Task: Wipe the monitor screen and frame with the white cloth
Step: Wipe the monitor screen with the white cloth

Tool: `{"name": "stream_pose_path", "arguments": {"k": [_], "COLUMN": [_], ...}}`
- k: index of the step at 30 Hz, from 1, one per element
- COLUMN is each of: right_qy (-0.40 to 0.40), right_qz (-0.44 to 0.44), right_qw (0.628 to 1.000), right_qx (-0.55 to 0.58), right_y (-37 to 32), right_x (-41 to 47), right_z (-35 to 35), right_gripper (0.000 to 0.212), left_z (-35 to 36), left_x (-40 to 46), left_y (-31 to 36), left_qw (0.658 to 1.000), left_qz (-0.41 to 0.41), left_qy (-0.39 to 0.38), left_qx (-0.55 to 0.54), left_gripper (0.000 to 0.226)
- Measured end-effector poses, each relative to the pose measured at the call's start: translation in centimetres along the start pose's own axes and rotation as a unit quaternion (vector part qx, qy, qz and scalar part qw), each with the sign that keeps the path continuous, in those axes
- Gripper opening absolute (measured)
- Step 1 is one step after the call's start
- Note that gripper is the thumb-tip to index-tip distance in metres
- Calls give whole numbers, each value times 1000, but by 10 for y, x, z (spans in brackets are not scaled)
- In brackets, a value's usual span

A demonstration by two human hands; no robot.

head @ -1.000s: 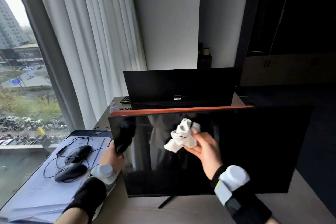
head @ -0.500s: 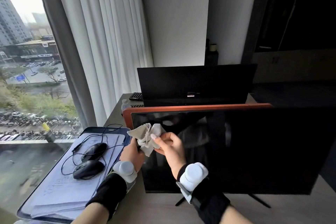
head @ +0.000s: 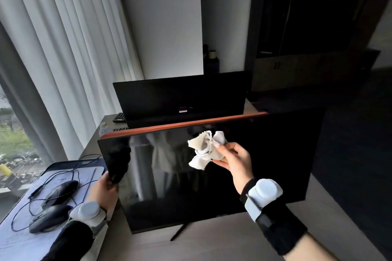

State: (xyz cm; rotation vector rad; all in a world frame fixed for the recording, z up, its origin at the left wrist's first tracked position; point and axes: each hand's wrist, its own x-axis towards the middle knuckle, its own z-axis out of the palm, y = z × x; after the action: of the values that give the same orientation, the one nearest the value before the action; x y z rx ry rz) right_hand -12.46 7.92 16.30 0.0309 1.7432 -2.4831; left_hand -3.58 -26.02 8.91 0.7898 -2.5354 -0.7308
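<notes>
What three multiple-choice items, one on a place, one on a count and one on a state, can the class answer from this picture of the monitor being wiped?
1. Where do the mice lie?
A. Left of the monitor
B. Behind the monitor
C. Right of the monitor

2. How many mice are there?
A. One
B. Two
C. Three

3. What does the left hand do?
A. Hangs idle
B. Holds the cloth
C. Grips the monitor's left edge

Answers:
1. A, they sit on the pad by the window.
2. B, two dark mice lie one behind the other.
3. C, its fingers curl round the edge, while the right hand holds the cloth against the screen.
</notes>
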Motion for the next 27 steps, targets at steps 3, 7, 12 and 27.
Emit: {"name": "stream_pose_path", "arguments": {"k": [3, 7, 12, 27], "right_qy": [56, 123, 198, -12], "right_qz": [4, 1, -16, 52], "right_qw": [998, 991, 976, 995], "right_qx": [22, 59, 86, 90], "right_y": [-11, -29, -49, 20], "right_x": [19, 44, 65, 10], "right_z": [-55, -134, -200, -13], "right_gripper": [24, 22, 38, 37], "left_z": [1, 12, 16, 5], "left_x": [0, -2, -6, -30], "left_y": [-8, -11, -11, 22], "left_qw": [999, 998, 995, 995], "left_qz": [-14, -40, -71, -89], "left_qy": [24, 43, 26, 16], "left_qx": [30, 40, 69, 46], "left_gripper": [23, 14, 11, 32]}}
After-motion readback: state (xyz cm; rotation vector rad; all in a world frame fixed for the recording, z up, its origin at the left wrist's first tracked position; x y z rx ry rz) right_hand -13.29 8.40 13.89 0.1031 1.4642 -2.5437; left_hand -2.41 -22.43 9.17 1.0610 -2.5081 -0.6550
